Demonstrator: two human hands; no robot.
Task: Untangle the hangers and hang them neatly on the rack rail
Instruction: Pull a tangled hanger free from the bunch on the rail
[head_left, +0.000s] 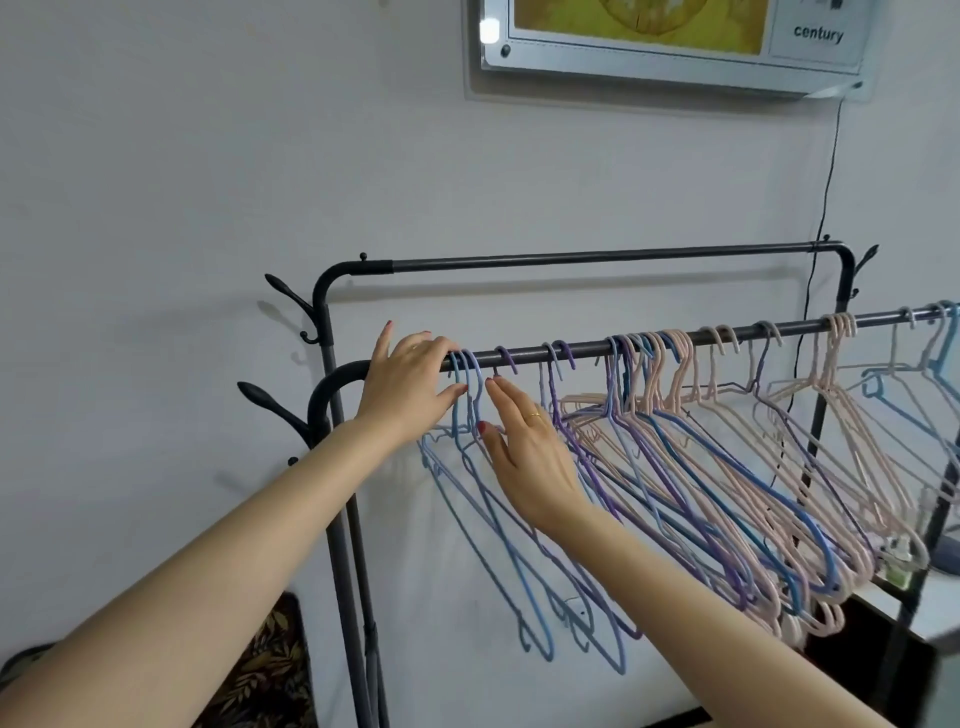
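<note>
The left hand (410, 384) was laid over the near rail (675, 340) at its left end, fingers curled by the blue hangers (470, 410), seemingly to steady them. The right hand (524, 447) was held spread, fingertips at their necks. Tangled hangers (727, 467) crowded rightward.

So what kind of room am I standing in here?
Probably a bedroom or laundry corner of a home. A dark metal garment rack stands against a plain white wall, its front rail crowded with thin pastel blue, purple and pink hangers, and a framed picture hangs above.
</note>
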